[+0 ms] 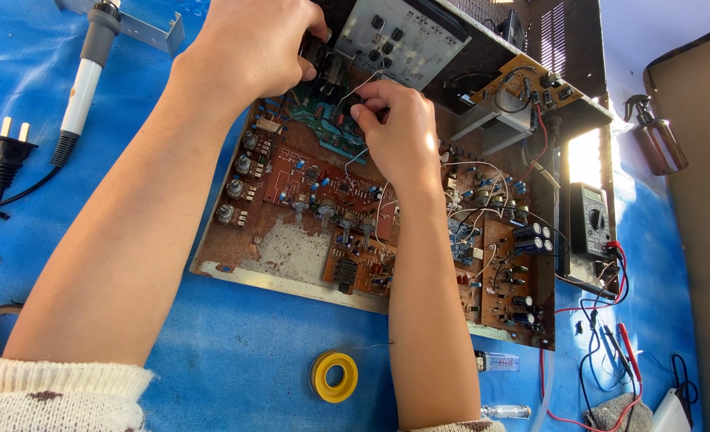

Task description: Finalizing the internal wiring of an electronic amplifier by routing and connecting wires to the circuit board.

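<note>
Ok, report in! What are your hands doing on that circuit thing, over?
Left hand gripping black part at chassis top. Right hand pinching small dark piece over green board. Loose white wires close by.

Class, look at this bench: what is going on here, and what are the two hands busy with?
A person leans over an opened electronics chassis full of brown circuit boards on a blue sheet. The left hand grips a dark part at the top of the green board, while the right hand pinches a thin wire there. A soldering iron, a yellow solder spool and a multimeter lie unused nearby.
</note>
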